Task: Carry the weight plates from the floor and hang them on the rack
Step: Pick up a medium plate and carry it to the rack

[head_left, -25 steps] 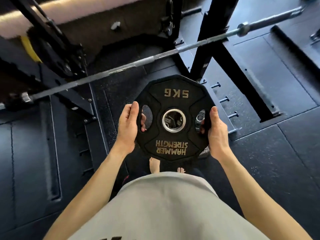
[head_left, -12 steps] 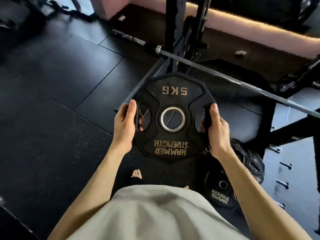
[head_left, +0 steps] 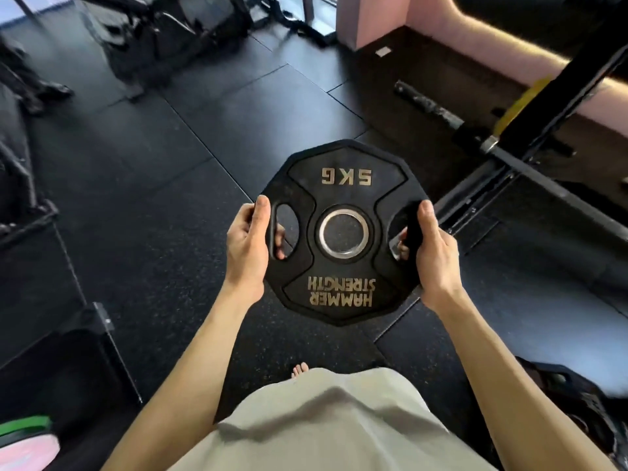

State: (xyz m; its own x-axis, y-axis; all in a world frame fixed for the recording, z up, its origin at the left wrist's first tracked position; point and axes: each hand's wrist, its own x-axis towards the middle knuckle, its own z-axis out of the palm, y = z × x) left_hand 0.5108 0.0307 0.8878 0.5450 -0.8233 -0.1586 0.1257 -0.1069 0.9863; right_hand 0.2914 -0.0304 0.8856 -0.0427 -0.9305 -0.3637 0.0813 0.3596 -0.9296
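Note:
I hold a black 5 kg weight plate [head_left: 343,185] flat in front of my waist, above the floor. Gold lettering reads "5KG" and "HAMMER STRENGTH", upside down to me. My left hand [head_left: 246,248] grips its left handle slot, fingers through the hole. My right hand [head_left: 433,253] grips the right handle slot the same way. A black rack frame [head_left: 503,185] with a barbell end [head_left: 428,107] stands to my right. Another black plate [head_left: 577,402] lies on the floor at the lower right, partly hidden by my arm.
Black rubber floor tiles [head_left: 176,185] spread ahead and to the left. Dark gym machines [head_left: 163,35] stand at the back left. A dark bench or box [head_left: 68,362] sits at my left. A pink wall [head_left: 441,25] runs along the back right.
My view has swung to the left; the rack and barbell have shifted from ahead of me to my right. Both hands keep the same hold on the plate.

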